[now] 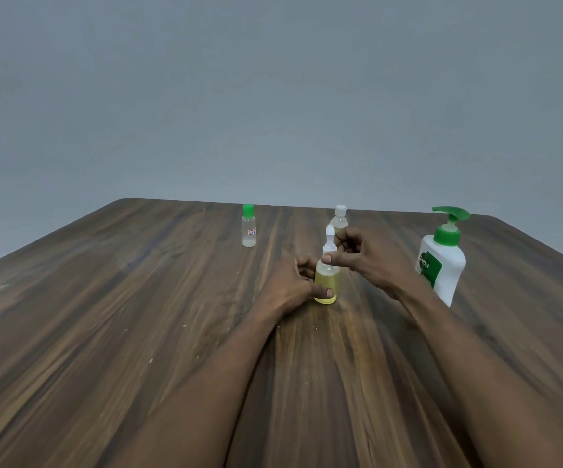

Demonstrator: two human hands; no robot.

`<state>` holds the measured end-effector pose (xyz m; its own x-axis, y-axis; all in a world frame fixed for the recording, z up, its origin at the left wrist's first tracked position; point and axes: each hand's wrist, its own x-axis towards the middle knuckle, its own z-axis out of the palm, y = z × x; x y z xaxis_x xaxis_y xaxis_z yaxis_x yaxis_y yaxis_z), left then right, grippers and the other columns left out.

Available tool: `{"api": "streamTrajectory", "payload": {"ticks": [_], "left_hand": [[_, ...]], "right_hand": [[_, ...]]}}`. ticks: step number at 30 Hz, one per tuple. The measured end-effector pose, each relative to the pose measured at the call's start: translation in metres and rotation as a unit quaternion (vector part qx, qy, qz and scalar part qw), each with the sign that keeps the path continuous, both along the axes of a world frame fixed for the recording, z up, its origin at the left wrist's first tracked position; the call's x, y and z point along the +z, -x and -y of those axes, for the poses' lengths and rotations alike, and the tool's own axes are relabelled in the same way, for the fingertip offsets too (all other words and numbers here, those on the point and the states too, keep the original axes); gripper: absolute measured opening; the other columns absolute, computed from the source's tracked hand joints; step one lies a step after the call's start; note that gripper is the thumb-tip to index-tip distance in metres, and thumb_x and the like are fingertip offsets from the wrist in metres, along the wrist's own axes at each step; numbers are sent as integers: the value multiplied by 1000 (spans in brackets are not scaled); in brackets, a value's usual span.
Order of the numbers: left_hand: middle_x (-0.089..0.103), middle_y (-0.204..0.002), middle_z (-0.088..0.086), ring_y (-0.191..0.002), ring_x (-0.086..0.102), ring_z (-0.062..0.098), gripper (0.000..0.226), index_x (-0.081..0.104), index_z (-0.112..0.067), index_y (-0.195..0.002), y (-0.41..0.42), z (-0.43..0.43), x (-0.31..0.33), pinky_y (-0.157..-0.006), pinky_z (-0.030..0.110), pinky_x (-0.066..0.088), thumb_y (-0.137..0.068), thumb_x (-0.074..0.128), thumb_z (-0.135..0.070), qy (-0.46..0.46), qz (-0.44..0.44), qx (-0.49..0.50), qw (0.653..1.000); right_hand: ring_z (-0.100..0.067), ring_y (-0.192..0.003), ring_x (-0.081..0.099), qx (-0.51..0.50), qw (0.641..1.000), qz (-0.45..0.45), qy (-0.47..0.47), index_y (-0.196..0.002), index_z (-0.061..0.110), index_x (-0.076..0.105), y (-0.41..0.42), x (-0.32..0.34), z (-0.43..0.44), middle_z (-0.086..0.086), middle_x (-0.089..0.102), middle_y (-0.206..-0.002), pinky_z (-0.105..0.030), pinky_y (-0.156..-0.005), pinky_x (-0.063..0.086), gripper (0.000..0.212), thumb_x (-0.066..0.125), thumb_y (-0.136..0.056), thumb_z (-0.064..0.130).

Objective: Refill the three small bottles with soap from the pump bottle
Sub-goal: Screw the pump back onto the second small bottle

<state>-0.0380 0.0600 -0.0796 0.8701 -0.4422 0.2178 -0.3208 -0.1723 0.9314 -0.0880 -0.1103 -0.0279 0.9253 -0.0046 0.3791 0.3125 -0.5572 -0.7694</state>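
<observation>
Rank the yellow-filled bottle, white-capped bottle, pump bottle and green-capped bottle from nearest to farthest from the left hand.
1. Yellow-filled bottle: held in the left hand.
2. White-capped bottle: behind, slightly right.
3–4. Green-capped bottle, back left, and pump bottle, far right: too close to call.

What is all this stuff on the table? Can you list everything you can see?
Small clear plastic bottle with green cap: one, nearly empty, far left.
Small clear bottle with white cap: one, far centre, behind the hands.
Small clear bottle of yellow liquid: one, centre, white top.
White pump bottle with green pump: one, right.
Dark wooden table: one, under everything.
Grey wall: behind.
Left hand: grips the yellow bottle's body.
Right hand: pinches its white top.
</observation>
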Motion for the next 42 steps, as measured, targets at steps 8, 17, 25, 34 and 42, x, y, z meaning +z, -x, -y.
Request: {"api": "streamTrajectory", "payload": {"ticks": [8, 17, 25, 34, 42], "left_hand": [[72, -77, -6, -62, 63, -2, 37, 73, -12, -92, 2, 0, 3, -61, 14, 49, -62, 91, 1, -12, -2, 0, 1000], [79, -91, 7, -74, 71, 7, 40, 74, -6, -99, 5, -2, 5, -68, 19, 57, -63, 91, -1, -22, 12, 13, 1000], [78, -89, 7, -69, 68, 5, 38, 75, -6, -97, 7, -1, 8, -65, 17, 54, -62, 91, 0, -26, 12, 15, 999], [79, -93, 9, -76, 71, 13, 40, 75, -8, -97, 5, -1, 6, -74, 29, 57, -62, 92, -2, -30, 17, 16, 999], [78, -87, 5, -69, 68, 5, 39, 75, -10, -95, 4, 0, 5, -63, 17, 54, -61, 92, -2, -34, 19, 22, 999]], "right_hand": [[-7, -88, 60, 44, 995, -54, -70, -105, 27, 72, 1, 0, 11, 10, 69, -98, -26, -74, 47, 33, 75, -78, 45], [-9, -81, 58, 16, 993, -37, -112, -103, 13, 70, -3, -16, 6, 1, 67, -89, -33, -78, 49, 36, 86, -74, 27], [-6, -87, 60, 27, 989, -36, -140, -100, 26, 75, 1, -14, 9, 10, 72, -97, -22, -72, 44, 20, 78, -80, 25], [-1, -78, 61, 13, 989, -31, -144, -98, 24, 75, 2, -13, 6, 12, 73, -90, -18, -69, 47, 18, 78, -82, 16], [-6, -82, 59, 5, 989, -44, -141, -108, 20, 72, 3, -15, 0, -3, 71, -106, -24, -73, 46, 38, 79, -71, 28]]}}
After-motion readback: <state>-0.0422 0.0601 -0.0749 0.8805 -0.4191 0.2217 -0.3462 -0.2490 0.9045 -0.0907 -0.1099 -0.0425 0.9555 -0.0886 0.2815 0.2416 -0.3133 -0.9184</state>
